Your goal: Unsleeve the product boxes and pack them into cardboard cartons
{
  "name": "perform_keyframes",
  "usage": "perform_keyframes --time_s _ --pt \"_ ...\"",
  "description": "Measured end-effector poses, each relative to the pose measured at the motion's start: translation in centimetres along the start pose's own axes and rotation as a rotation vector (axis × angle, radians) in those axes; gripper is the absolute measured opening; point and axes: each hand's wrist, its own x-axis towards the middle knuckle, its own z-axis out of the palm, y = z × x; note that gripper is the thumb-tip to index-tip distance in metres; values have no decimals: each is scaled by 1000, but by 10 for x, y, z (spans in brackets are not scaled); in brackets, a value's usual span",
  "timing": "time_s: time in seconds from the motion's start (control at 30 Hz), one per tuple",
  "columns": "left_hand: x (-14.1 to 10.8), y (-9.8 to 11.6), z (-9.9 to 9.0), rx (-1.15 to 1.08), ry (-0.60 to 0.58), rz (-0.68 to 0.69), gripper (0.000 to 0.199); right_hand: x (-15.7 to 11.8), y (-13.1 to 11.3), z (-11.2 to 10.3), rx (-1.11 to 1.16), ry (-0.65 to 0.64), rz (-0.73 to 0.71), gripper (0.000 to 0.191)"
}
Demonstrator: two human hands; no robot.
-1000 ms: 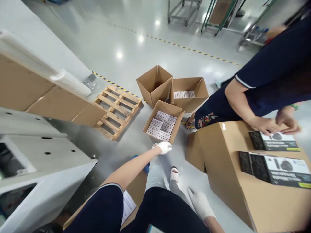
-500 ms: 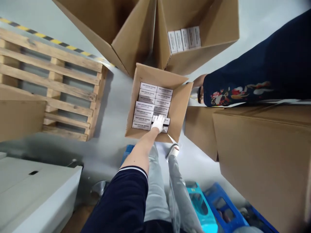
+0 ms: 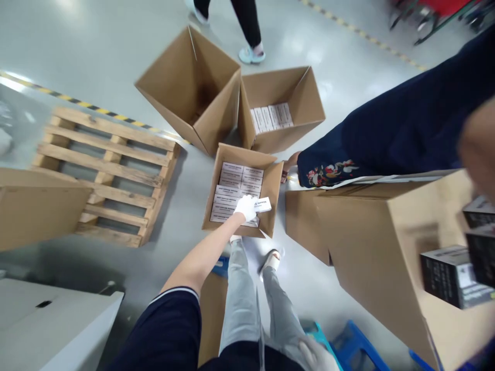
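My left hand, in a white glove, is closed on a small white box with dark print on it. That box is lifted above a cardboard carton on the floor. Inside the carton, white printed boxes of the same look lie in two columns, the left one stacked higher near me. My forearm and glove cover part of the right column. Low in the picture, my right hand hangs by my right leg, pale-gloved and blurred; its fingers cannot be made out.
Beyond stand two tall open cartons, one dark inside, another with white boxes. A pallet lies left. Another person's embroidered trouser leg, large cartons and black-and-white boxes are right; blue stools stand below.
My left hand has raised the small white box from the right column. My view has shifted, bringing in a walking person's legs and the black-and-white boxes. My right hand has come into clearer view.
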Motion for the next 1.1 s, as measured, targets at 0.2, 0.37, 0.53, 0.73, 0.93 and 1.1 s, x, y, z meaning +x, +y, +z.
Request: perform_keyframes --time_s 0.2,0.37,0.53,0.73,0.93,1.1 --pt "-152 76 -90 -93 -165 241 67 -5 -49 -88 30 221 -308 62" --pt "-239 203 -93 -251 -553 447 59 -54 -89 -144 124 58 -664 86" --pt "-282 294 -61 -397 -527 421 58 -95 -41 -159 260 -334 -735 77" --pt "-323 332 25 -933 77 258 87 -111 74 -166 912 -183 -752 62" --pt "-352 432 106 -890 -12 394 110 -120 136 -155 1310 -124 -684 61" --pt "-349 486 80 -797 -379 481 93 -136 170 -171 1346 -142 -747 62"
